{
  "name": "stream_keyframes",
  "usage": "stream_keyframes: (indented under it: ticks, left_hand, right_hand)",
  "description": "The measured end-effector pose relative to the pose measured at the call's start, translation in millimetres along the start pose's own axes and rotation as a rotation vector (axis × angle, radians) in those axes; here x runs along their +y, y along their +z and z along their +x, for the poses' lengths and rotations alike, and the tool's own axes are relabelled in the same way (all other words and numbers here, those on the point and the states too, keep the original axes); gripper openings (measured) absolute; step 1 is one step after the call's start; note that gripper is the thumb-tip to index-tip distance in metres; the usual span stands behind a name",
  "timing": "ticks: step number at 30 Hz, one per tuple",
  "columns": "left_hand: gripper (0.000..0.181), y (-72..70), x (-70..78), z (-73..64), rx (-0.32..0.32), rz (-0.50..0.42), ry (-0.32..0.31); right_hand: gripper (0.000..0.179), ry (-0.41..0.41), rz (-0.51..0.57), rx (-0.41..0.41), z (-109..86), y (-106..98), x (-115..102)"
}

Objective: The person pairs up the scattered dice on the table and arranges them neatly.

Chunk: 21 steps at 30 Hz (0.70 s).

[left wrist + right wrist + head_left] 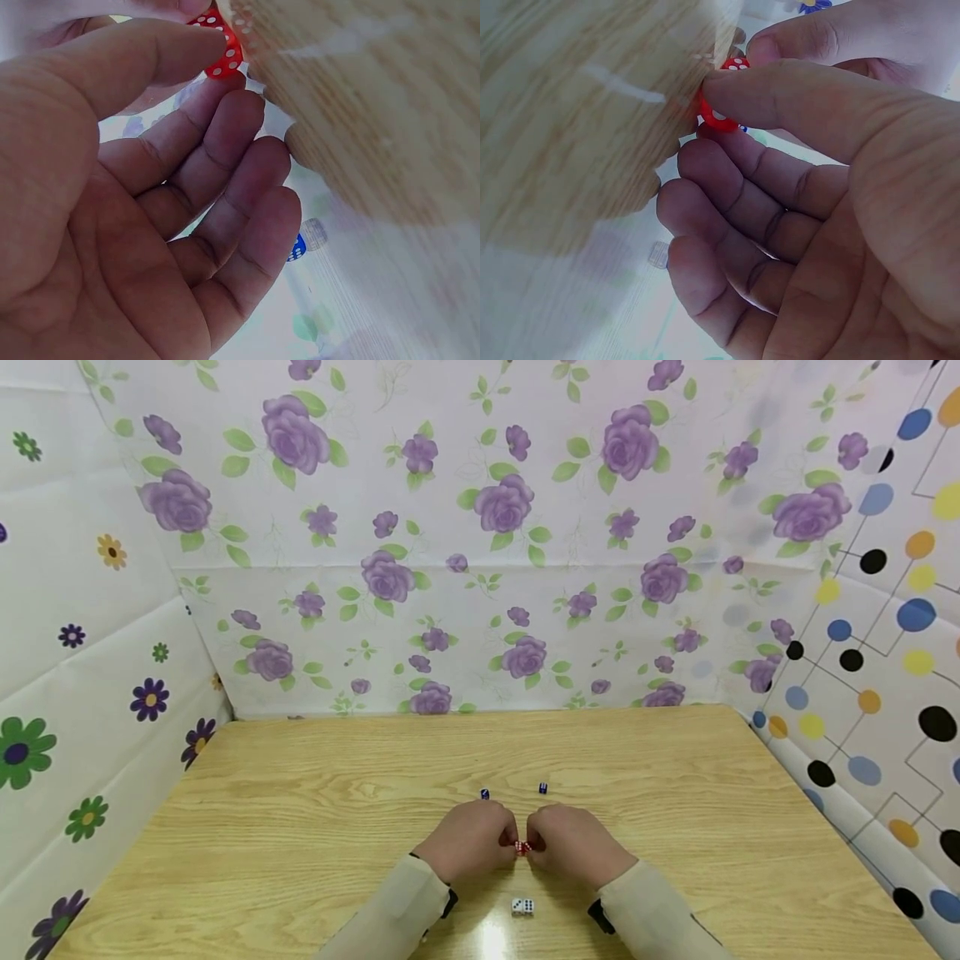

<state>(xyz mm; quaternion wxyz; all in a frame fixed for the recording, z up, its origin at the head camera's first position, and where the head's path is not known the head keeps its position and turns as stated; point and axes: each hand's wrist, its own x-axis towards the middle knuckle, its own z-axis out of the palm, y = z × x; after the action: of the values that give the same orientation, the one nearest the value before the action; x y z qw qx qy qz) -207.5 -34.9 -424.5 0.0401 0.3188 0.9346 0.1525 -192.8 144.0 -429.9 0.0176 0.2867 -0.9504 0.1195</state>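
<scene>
Both hands meet at the middle of the table in the head view, low over the wood. My left hand [472, 839] pinches a red die [225, 61] with white dots between thumb and forefinger. Opposite it, my right hand [576, 845] pinches another red die [714, 114] the same way. The two red dice sit side by side between the fingertips, partly covered by the thumbs. In both wrist views the other fingers are loosely bent beside the tabletop.
Two white dice [522, 907] stand side by side on the table [337, 827], nearer the body. Beyond the hands lie a blue die [484, 794] on the left and another blue die [543, 788] on the right. Patterned cloth walls [480, 635] enclose the table's back and sides.
</scene>
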Motion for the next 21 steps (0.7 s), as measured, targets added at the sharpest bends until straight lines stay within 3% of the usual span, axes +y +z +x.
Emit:
stream_keyframes:
  ticks: [21]
  left_hand:
    - [0.005,0.1,-3.6,0.6,-0.009,-0.011,-0.006]
  right_hand:
    - [0.013,0.010,0.051,-0.041,1.6,-0.6,2.7]
